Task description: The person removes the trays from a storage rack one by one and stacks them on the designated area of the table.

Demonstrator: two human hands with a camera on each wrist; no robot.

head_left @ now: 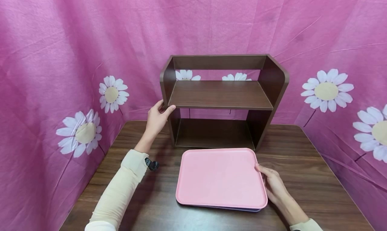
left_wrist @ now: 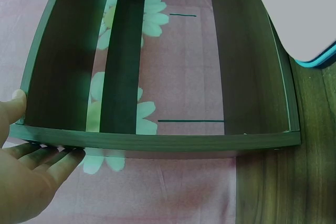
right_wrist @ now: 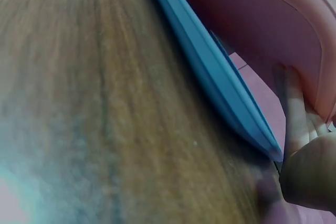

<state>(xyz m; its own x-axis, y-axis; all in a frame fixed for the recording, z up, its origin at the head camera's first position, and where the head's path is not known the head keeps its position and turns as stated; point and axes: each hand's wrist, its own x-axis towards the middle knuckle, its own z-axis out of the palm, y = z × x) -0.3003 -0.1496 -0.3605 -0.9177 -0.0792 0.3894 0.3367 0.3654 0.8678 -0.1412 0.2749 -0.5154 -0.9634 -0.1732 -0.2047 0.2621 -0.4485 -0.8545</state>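
A dark brown two-tier wooden shelf (head_left: pixel 220 94) stands at the back of the table. My left hand (head_left: pixel 156 119) grips its left side panel, with the thumb at the front edge and the fingers along the outer face (left_wrist: pixel 157 141). In front of the shelf, my right hand (head_left: pixel 275 184) pinches the right rim of a pink rectangular tray (head_left: pixel 222 177). The right wrist view shows that tray's right side raised, with fingers under it. Below lies a blue tray (right_wrist: pixel 220 77), mostly hidden from above, with a gap between the two. Both shelf levels hold nothing.
The wooden table (head_left: pixel 290 150) ends close behind the shelf. A pink curtain (head_left: pixel 211 22) with white daisies hangs around the back and sides. On my left wrist is a black strap device (head_left: pixel 152 164).
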